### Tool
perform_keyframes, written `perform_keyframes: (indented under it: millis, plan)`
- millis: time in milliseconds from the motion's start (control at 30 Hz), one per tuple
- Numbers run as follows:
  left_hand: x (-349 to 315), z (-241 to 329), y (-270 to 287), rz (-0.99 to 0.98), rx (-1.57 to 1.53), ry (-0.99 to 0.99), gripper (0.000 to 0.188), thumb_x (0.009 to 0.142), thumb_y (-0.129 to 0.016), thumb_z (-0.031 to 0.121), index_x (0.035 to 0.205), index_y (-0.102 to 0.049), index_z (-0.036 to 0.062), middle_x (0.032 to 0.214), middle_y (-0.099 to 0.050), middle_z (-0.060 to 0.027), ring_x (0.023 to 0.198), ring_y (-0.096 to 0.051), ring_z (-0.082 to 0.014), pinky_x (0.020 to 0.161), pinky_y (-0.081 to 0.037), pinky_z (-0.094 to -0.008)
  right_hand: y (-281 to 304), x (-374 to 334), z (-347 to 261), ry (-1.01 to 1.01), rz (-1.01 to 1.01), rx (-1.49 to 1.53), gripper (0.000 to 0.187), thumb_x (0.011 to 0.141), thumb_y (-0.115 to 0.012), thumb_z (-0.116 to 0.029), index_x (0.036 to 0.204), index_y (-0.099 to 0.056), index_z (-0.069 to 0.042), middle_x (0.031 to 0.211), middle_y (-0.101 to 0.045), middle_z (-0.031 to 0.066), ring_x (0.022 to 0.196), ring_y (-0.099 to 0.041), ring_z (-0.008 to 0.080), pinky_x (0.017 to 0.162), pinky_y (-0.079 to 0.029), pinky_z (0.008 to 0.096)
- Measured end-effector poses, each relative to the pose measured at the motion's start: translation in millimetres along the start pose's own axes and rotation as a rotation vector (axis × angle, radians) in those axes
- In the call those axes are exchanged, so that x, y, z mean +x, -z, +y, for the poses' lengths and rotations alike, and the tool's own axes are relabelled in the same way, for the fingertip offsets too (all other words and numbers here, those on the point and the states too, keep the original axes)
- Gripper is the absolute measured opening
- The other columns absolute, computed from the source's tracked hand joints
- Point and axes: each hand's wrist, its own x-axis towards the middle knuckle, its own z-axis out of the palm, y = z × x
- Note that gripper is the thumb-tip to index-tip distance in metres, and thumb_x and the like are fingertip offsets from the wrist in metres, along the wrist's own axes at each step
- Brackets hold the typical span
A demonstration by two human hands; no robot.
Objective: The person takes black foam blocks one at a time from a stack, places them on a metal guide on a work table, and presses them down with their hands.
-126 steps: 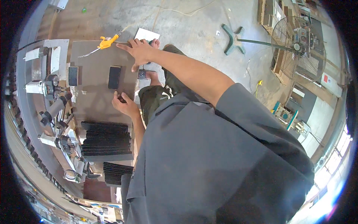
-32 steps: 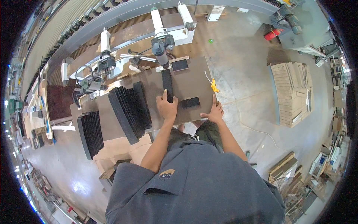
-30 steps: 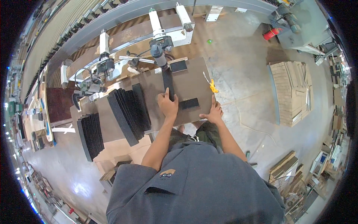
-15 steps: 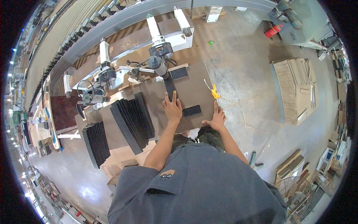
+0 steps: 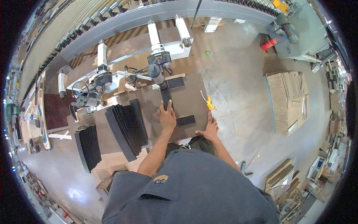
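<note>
Under a drilling head (image 5: 156, 75) on the brown tabletop (image 5: 149, 104) lies a dark strip (image 5: 166, 95). My left hand (image 5: 167, 116) rests on the near end of this strip, index and middle fingers stretched forward. My right hand (image 5: 209, 129) lies at the right edge of the tabletop, thumb and fingers spread, holding nothing. Just beyond its fingertips hangs a yellow object (image 5: 210, 103) with a white cord, its kind unclear. Between my hands sits a short black block (image 5: 185, 120). A similar dark block (image 5: 175, 82) lies by the drilling head.
Left of my left arm, black strips stand in a fanned stack (image 5: 126, 127), with another stack (image 5: 88, 146) farther left. A second drilling head (image 5: 103, 79) is mounted along the far side. Stacked boards (image 5: 289, 100) and a red fire extinguisher (image 5: 269, 44) stand on the right.
The whole view has shifted slightly, the bench now sitting a little lower and farther left. Both hands keep about the same places on the tabletop.
</note>
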Motion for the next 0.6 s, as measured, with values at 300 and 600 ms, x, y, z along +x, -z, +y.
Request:
perform_keyframes:
  millis: [300,600]
  plan:
    - [-1.4,0.6,2.0,0.069,-0.001,-0.034,0.053,0.111,-0.059,0.018,0.164,-0.057,0.0225,0.161,-0.048,-0.0270,0.134,-0.054,-0.0477,0.114,-0.045,-0.0594,-1.3,-0.1,-3.4,-0.018,0.000,0.006,0.165,0.059,-0.105,-0.057,0.181,0.003,-0.034,0.169,-0.031,0.0306,0.154,-0.035,0.0544,0.122,-0.030,0.0731]
    - [-0.7,4.9,6.3,0.082,0.019,-0.053,0.052,0.112,-0.057,0.017,0.164,-0.057,0.0230,0.162,-0.047,-0.0278,0.133,-0.054,-0.0493,0.115,-0.044,-0.0616,-8.9,7.1,7.7,0.040,0.001,0.029,0.165,0.061,-0.102,-0.064,0.180,0.009,-0.037,0.172,-0.023,0.0408,0.157,-0.029,0.0608,0.121,-0.028,0.0768]
